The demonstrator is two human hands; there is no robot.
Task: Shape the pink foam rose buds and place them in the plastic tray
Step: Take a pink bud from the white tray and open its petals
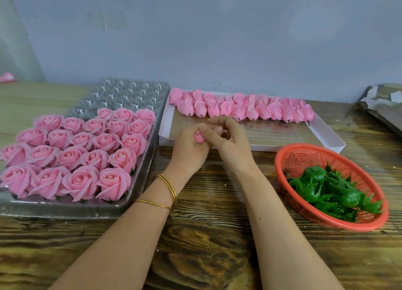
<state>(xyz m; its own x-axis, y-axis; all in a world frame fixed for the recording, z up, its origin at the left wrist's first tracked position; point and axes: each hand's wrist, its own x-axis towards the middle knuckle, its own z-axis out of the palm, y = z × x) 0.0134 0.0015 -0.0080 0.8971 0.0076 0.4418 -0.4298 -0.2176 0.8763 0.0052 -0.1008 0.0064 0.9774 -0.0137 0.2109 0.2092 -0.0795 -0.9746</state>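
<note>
Above the table (206,246), left hand (191,148) grips one bud (199,137).

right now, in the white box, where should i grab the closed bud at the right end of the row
Pinch the right-end bud at its narrow base, just above the dark stub, coming from the near side. It lies on its side, stub toward the person, a neighbour tight against its left, and the white box floor in front is bare, so fingers likely fit without creasing petals.

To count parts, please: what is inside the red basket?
Inside the red basket lie green leafy calyx pieces, heaped toward its near side. Anything beneath the heap is covered.
</note>
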